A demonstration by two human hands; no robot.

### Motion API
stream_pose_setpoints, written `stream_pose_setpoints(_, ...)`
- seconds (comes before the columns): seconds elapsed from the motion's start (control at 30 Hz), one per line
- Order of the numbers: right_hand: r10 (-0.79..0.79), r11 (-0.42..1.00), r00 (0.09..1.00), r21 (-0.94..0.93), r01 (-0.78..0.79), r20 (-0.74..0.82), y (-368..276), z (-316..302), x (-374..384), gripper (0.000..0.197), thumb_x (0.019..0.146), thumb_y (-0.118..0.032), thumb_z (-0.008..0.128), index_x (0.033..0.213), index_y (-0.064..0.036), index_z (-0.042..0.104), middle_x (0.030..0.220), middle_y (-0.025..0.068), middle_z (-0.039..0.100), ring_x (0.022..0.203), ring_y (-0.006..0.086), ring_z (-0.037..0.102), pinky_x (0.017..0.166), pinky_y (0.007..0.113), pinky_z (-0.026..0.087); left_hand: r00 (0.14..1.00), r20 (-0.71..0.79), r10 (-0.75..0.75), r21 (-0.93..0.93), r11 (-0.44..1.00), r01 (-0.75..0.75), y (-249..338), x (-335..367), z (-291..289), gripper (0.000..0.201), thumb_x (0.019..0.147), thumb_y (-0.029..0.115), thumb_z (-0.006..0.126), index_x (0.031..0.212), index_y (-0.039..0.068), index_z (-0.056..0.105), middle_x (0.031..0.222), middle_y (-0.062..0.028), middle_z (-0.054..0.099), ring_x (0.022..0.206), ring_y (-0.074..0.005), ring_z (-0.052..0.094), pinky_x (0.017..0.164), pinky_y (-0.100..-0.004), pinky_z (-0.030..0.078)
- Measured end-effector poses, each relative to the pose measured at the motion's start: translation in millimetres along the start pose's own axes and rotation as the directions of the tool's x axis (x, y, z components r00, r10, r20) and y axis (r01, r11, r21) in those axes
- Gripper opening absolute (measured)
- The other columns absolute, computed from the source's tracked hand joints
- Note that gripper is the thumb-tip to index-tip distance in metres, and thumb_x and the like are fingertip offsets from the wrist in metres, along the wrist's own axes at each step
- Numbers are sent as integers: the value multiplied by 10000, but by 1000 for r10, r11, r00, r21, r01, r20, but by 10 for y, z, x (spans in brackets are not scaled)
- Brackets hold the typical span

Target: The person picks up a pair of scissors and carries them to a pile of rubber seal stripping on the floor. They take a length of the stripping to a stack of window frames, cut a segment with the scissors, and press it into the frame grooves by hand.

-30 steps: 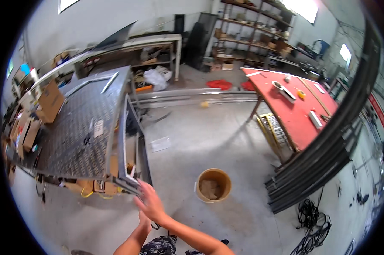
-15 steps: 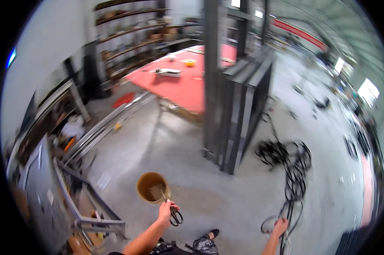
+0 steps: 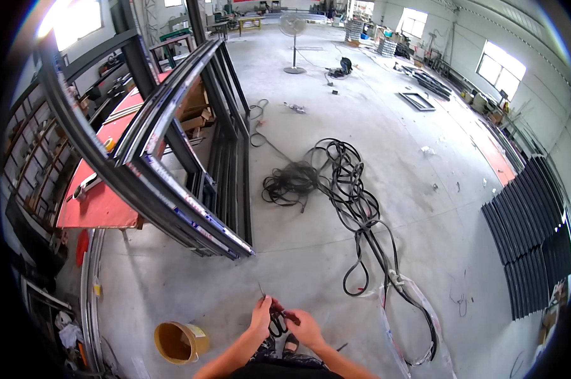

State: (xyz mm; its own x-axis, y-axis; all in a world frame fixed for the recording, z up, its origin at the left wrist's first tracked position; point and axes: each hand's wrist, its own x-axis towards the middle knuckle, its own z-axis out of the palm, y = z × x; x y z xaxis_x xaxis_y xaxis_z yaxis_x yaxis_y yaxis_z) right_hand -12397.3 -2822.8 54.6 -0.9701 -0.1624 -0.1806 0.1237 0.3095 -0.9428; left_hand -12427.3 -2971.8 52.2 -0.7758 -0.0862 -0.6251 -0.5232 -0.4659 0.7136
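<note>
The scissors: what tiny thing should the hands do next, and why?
Perhaps the right hand should take the scissors by their dark loops: the left hand seems to hold them nearer the tip, which points forward, and the right hand is close beside the loops.

Pale-grey concrete floor (image 3: 424,196) in here, faintly stained. White wall (image 3: 541,95) on the right, bright rectangular windows (image 3: 500,66) letting daylight in. Red-topped work table (image 3: 96,211) at left, brown open shelving rack (image 3: 34,153) further left.
</note>
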Motion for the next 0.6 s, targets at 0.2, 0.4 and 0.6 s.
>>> stream_pose_setpoints(0.2,117,980,966,-184,-75,230,-319,-217,1195,399,790,-214,666,1135,-42,563,1019,133,644,966,278,617,836,356,478,993,-85,-84,-61,995,79,421,1013,399,266,945,326,514,899,67,552,764,-50,585,673,-167,587,606,-312,481)
stream_pose_setpoints(0.4,127,990,981,47,-135,147,-206,-245,2717,390,794,-195,698,1075,14,527,1042,207,636,985,337,622,831,378,477,998,-58,-39,9,999,40,1237,2169,902,278,949,335,501,912,67,565,798,-41,584,753,-155,567,696,-305,463)
stream_pose_setpoints(0.6,358,901,923,207,-381,143,-538,-672,4211,392,780,-165,756,1059,25,556,860,86,668,720,125,609,636,268,492,998,29,-61,201,978,54,2343,3227,1326,347,931,421,520,951,78,574,887,-28,605,843,-132,563,752,-302,434)
